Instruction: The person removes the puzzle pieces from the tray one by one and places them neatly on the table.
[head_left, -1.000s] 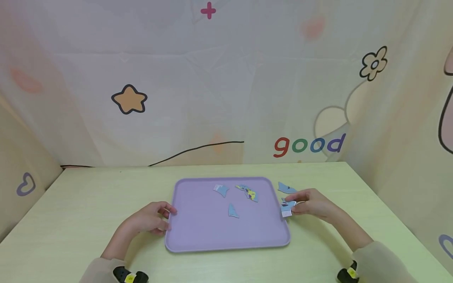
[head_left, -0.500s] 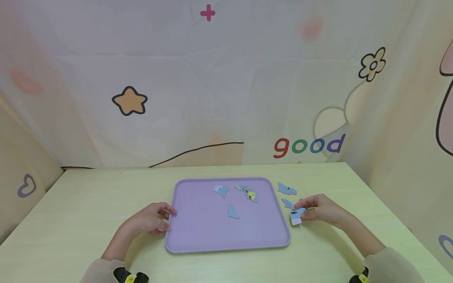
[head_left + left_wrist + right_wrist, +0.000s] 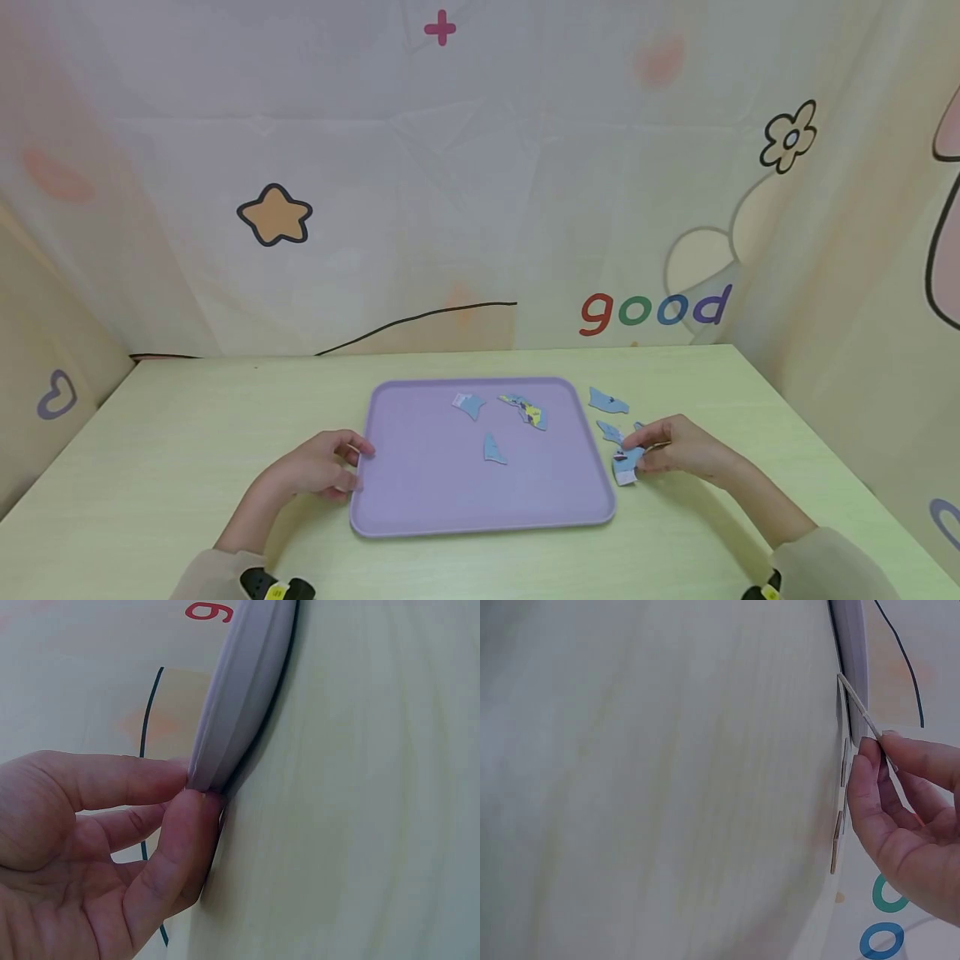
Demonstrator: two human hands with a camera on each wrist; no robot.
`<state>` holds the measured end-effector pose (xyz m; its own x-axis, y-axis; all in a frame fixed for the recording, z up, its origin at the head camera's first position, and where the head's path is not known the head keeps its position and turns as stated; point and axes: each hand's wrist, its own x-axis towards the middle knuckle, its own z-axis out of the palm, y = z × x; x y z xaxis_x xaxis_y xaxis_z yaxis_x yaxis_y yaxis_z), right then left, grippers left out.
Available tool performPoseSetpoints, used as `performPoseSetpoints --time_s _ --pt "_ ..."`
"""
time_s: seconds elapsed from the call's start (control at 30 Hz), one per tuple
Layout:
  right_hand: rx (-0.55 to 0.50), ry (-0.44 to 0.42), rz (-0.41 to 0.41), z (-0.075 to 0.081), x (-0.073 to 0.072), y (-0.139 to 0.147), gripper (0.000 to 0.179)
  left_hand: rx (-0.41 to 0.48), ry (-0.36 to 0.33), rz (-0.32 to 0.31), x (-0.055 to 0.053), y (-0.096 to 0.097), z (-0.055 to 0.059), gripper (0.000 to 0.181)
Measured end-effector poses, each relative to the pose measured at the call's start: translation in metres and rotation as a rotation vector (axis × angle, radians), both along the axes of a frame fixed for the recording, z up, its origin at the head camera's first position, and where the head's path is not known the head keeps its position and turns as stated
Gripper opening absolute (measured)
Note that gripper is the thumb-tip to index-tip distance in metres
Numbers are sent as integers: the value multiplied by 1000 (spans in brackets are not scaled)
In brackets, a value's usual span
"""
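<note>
My right hand [image 3: 678, 450] pinches a light-blue puzzle piece [image 3: 626, 463] with a white patch, just right of the tray; in the right wrist view the piece [image 3: 864, 712] is edge-on and tilted, its far end down at the table. My left hand [image 3: 318, 465] holds the left rim of a lilac tray [image 3: 427, 500]; the left wrist view shows the thumb and fingers pinching the tray's edge [image 3: 244, 690]. On the tray lie a blue-and-white piece [image 3: 470, 405], a yellow-and-blue piece [image 3: 528, 412] and a small blue piece [image 3: 493, 448].
Beyond the right hand, a blue piece [image 3: 608, 400] lies on the pale wooden table [image 3: 225, 433]. Another small piece [image 3: 610, 431] sits closer, and a further one peeks out beside the fingers. A printed curtain [image 3: 405, 208] stands behind the table.
My right hand has moved right and toward me with the puzzle piece, from the tray's right rim to the table beside it. The left hand and the tray have stayed put.
</note>
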<state>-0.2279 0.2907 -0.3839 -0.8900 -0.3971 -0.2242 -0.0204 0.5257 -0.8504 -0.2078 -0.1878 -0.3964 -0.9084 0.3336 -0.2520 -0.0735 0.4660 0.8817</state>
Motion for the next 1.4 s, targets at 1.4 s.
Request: performPoseSetpoints --time_s 1.4 --pt "102 195 55 6 -2 -22 31 0 4 17 2 1 1 38"
